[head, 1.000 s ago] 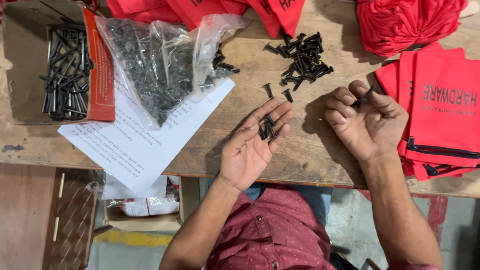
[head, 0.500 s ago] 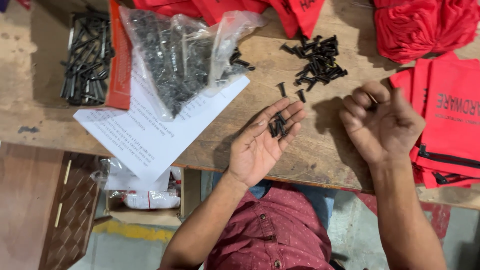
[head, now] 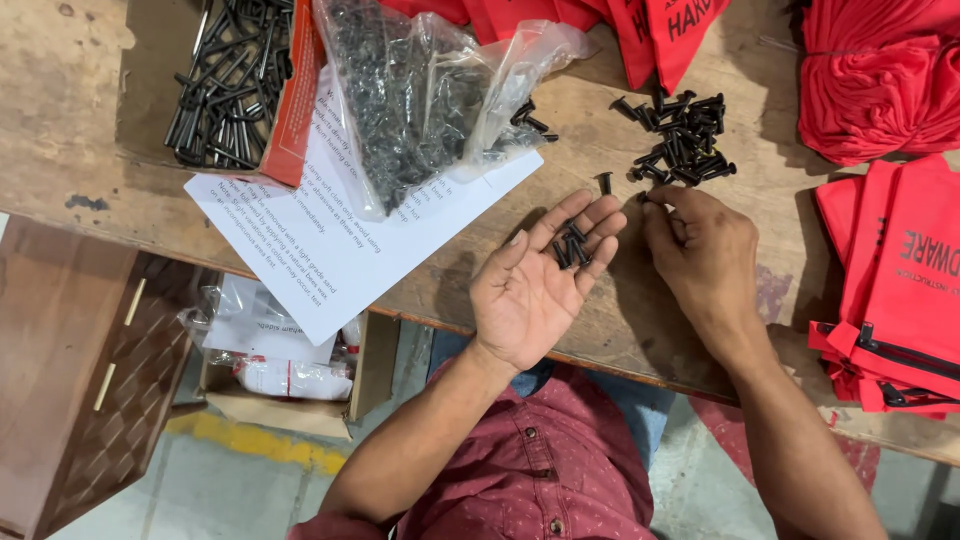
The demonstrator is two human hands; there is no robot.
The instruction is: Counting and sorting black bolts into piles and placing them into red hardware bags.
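Note:
My left hand point(head: 540, 280) lies palm up over the wooden table point(head: 90, 190), with several short black screws point(head: 572, 246) resting on its fingers. My right hand point(head: 700, 250) is palm down just right of it, fingertips touching the table beside a loose pile of black screws point(head: 680, 140). A single screw point(head: 604, 182) lies between the pile and my left fingertips. Whether the right fingers pinch a screw is hidden.
A clear plastic bag of black screws point(head: 410, 90) lies on a printed white sheet point(head: 330, 230). An open cardboard box of long black hex keys point(head: 225, 75) stands at the left. Red fabric pouches point(head: 900, 280) are stacked at the right. A carton of packets point(head: 280, 370) sits below the table.
My right hand has turned palm down and reached forward to the screw pile. The left hand stays open with the screws in it.

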